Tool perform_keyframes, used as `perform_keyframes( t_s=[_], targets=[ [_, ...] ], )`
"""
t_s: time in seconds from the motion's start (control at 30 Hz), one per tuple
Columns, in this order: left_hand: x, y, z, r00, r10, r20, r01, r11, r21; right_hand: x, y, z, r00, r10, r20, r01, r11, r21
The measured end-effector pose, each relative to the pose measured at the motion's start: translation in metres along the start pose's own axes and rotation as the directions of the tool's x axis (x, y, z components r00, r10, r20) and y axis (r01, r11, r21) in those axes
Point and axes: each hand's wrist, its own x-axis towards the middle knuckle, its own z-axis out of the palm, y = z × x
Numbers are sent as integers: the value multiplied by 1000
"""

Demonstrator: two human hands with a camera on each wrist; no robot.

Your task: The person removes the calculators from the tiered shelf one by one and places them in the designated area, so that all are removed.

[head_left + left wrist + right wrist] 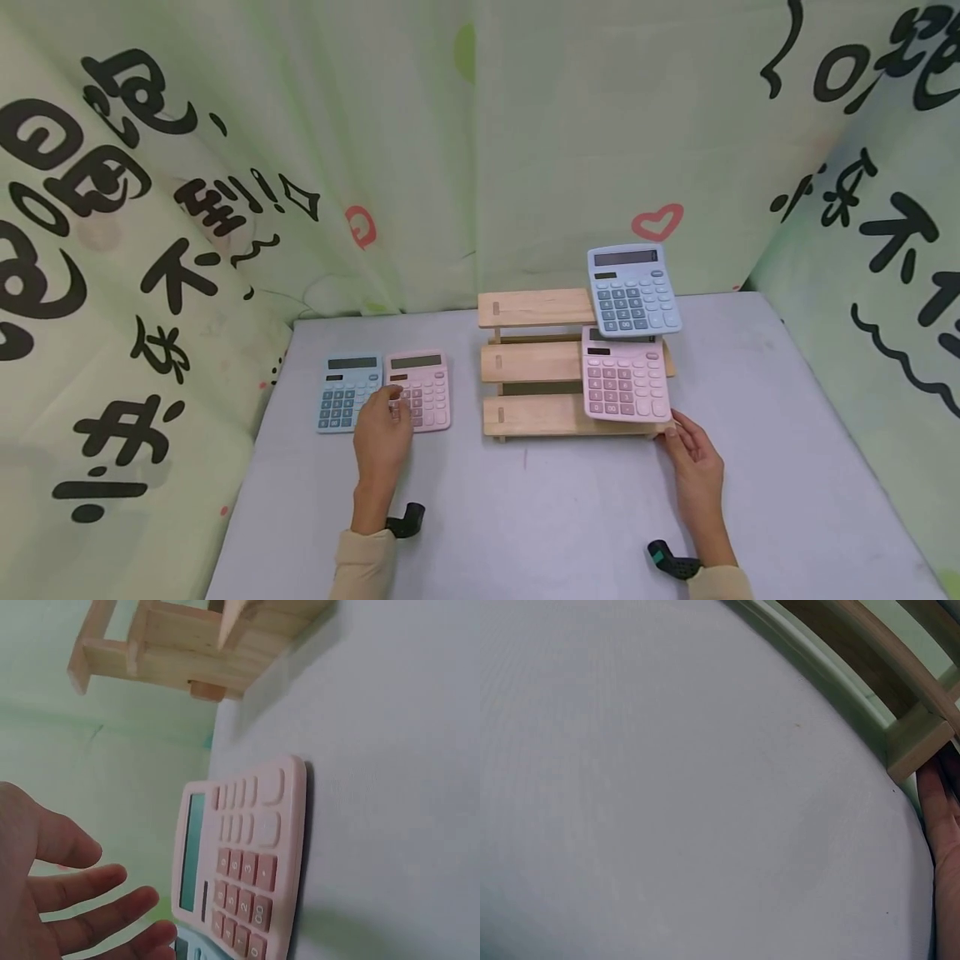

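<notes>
Loose and holding nothing, the fingers of the left hand [384,437] hang above where pink calculator [432,396] meets blue calculator [343,392]. The pink one lies flat on the table [540,517], below and rightward of them, long axis front to back; this hand is nearer. The right hand [699,475] touches the rack's [531,363] near right corner; whether it grips, I cannot tell.

- Left hand [382,437] partly hides left pink calculator [430,400].
- Upper blue calculator [633,290] partly hides right pink calculator [627,379].
- Right wrist view's edge crops right hand [946,836].
</notes>
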Motion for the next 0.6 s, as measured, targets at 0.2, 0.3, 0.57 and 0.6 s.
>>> perform_keyframes(
  t_s=[0.2, 0.3, 0.57, 0.6],
  targets=[
    [-1, 3, 2, 994, -44, 100, 60, 984, -170, 0, 0, -1, 1000, 5, -4, -5, 1000, 19],
    [-2, 4, 1, 985, -51, 163, 91, 965, -246, 0, 0, -1, 1000, 1, -8, -1, 1000, 16],
    [-5, 2, 1, 944, -49, 326, 196, 878, -436, 0, 0, -1, 1000, 4, -3, -4, 1000, -5],
    [-5, 2, 1, 937, -41, 348, 210, 860, -465, 0, 0, -1, 1000, 3, -2, -3, 1000, -15]
  ],
)
